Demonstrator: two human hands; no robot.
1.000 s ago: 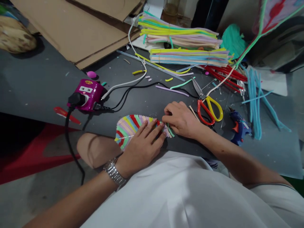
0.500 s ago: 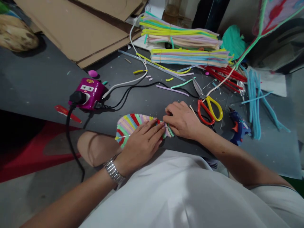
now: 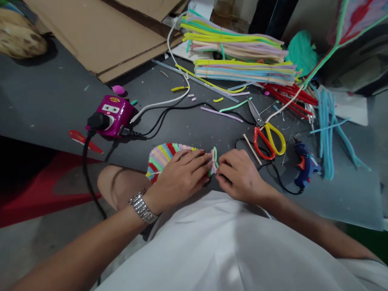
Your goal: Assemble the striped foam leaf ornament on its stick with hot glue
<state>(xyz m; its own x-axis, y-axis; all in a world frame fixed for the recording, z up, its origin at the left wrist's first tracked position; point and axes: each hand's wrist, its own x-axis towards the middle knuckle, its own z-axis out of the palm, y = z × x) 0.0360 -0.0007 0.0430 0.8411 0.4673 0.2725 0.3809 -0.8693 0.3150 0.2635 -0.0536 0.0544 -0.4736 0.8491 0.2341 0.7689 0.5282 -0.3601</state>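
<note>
A striped, leaf-shaped piece made of pipe cleaners [image 3: 162,155] lies at the table's near edge, in red, yellow, green, blue and lilac. My left hand [image 3: 184,171] lies flat over its middle, fingers stretched out and covering much of it. At the right end, a short green and lilac pair of pipe cleaners [image 3: 214,158] stands crosswise. My right hand [image 3: 239,173] is closed in a pinch at that end; the exact bit between its fingertips is hidden. Just beyond the right hand lie scissors [image 3: 265,133] with one red and one yellow handle.
Pipe cleaner bundles [image 3: 242,70] lie at the back, beside cardboard sheets [image 3: 100,36]. A purple power socket [image 3: 113,115] with cables stands at left. To the right are a blue glue gun [image 3: 305,163] and light-blue pipe cleaners [image 3: 325,137]. Offcuts are scattered mid-table.
My right hand has shifted slightly right and nearer to me, showing more of the leaf's right end. The green and lilac pieces there now stand more upright. The left hand stays on the leaf.
</note>
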